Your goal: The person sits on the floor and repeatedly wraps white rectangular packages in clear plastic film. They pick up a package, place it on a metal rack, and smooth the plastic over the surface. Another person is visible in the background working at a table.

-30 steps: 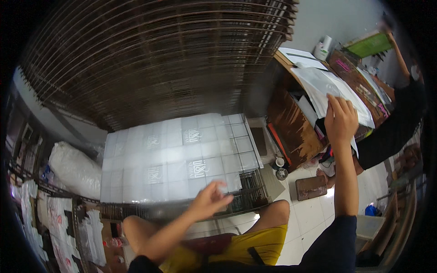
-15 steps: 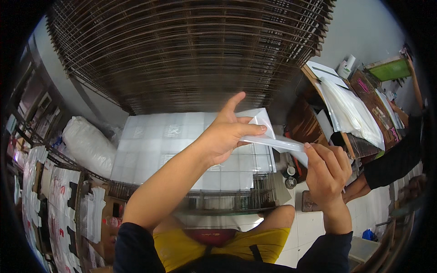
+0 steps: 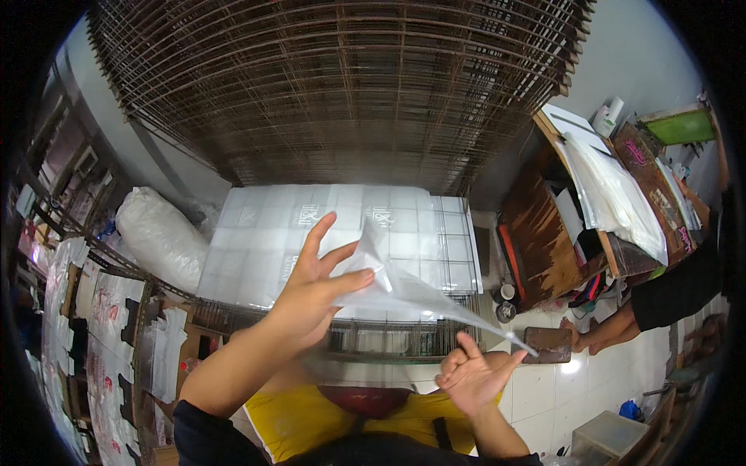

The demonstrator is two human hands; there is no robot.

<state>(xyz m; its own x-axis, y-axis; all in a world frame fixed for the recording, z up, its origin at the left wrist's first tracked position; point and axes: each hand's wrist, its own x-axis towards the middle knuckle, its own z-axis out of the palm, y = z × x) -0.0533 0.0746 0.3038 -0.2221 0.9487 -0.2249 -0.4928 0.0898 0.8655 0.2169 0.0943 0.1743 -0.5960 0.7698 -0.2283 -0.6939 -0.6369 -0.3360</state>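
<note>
A thin, clear plastic sheet or bag [image 3: 416,293] stretches down to the right from my left hand [image 3: 307,291]. Its upper end is pinched between that hand's thumb and fingers, while the index finger points up. Palm up and fingers apart, my right hand [image 3: 475,382] is lower right, its thumb at the sheet's narrow lower end; whether they touch I cannot tell. Below and beyond both hands, translucent printed plastic bags [image 3: 252,256] lie flat in overlapping rows across a wire rack [image 3: 458,307].
Hinged wire racks [image 3: 342,93] rise over the far side. A stuffed white sack [image 3: 159,237] leans at left, near shelves of plastic bundles [image 3: 113,349]. Right are a worn wooden cabinet [image 3: 536,245], a brown block [image 3: 548,344] on the floor and another person's legs [image 3: 614,326].
Both hands have moved left and nearer to me. My right hand has opened from its pinch on the sheet, and the sheet now slants down between the hands.
</note>
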